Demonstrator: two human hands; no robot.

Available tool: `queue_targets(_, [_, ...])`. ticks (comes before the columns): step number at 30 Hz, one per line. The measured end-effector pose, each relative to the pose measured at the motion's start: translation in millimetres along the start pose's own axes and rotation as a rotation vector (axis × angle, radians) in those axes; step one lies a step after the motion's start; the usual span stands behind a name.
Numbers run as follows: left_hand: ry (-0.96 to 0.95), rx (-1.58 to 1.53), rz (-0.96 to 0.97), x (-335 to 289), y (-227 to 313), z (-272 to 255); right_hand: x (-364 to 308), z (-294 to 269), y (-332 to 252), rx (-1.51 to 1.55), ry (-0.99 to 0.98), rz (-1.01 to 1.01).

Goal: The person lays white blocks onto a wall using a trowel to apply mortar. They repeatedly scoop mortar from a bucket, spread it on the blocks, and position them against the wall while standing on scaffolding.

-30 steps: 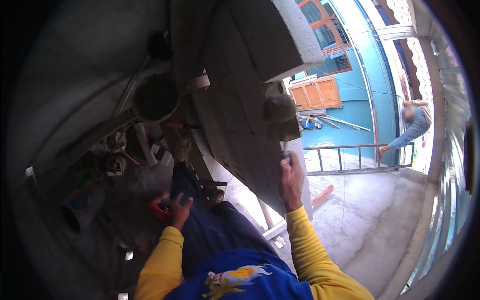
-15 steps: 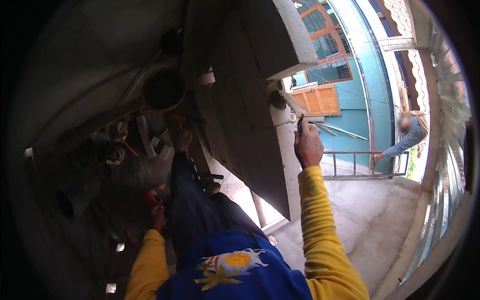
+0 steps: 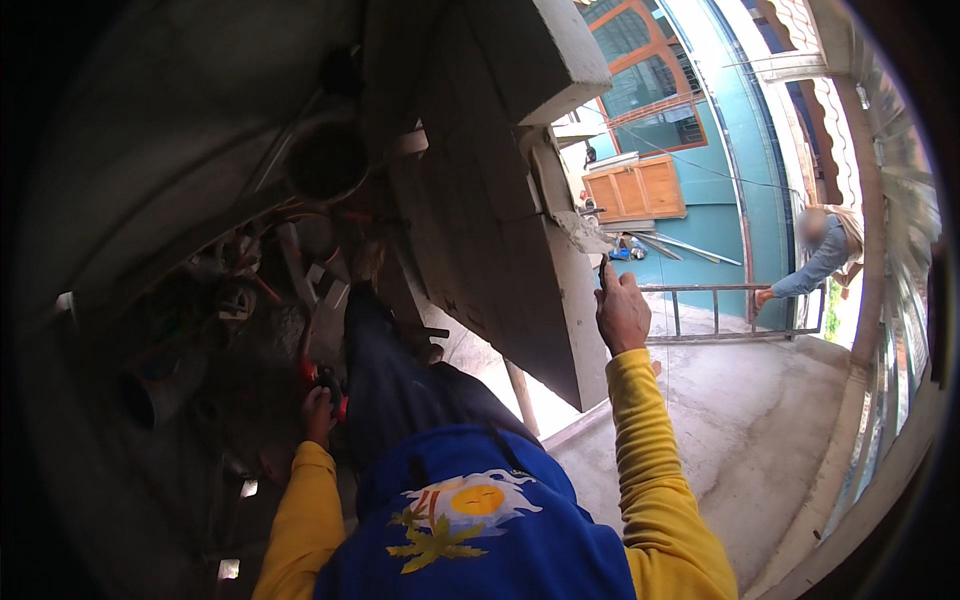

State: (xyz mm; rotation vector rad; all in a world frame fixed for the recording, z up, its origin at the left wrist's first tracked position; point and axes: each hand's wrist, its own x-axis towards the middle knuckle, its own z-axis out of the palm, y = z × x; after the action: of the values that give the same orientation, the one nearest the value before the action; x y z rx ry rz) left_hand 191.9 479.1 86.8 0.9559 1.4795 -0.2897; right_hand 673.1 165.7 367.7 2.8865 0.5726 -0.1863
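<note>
My right hand (image 3: 624, 312) is closed round the handle of a trowel (image 3: 585, 236), whose pale, mortar-smeared blade lies against the edge of a grey block wall (image 3: 500, 240). Just above the blade, wet-looking mortar (image 3: 546, 175) coats the wall's stepped edge, below a higher block (image 3: 555, 60). Down in the shade on the left, my left hand (image 3: 318, 412) grips a red and black tool (image 3: 312, 372) beside my dark trousers. Its kind is too dim to make out.
A person (image 3: 828, 250) in blue jeans is at the far right, by a metal ladder-like frame (image 3: 735, 312). A wooden panel (image 3: 635, 188) leans on the teal wall (image 3: 715, 225). Dark clutter (image 3: 240, 290) and a round bucket-like vessel (image 3: 328, 160) are on the left.
My right hand has come slightly down and right with the trowel, and more blade shows. The dark lump at the wall's edge now appears as smoother, pale mortar. More of the red tool shows.
</note>
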Motion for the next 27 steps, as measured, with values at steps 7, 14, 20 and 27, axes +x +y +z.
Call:
queue_targets(7, [-0.034, 0.070, -0.008, -16, -27, -11, -65, 22, 20, 0.097, -0.045, 0.114])
queue_targets(14, [0.003, 0.064, -0.023, -19, -33, -29, -54, 19, 8, 0.120, 0.023, 0.098])
queue_targets(20, [0.003, 0.090, 0.113, -26, 12, 4, -26, 9, 11, 0.018, 0.002, 0.021])
queue_targets(27, [-0.140, 0.603, 0.386, -49, 50, 75, -131, 116, 32, 0.268, 0.024, 0.205])
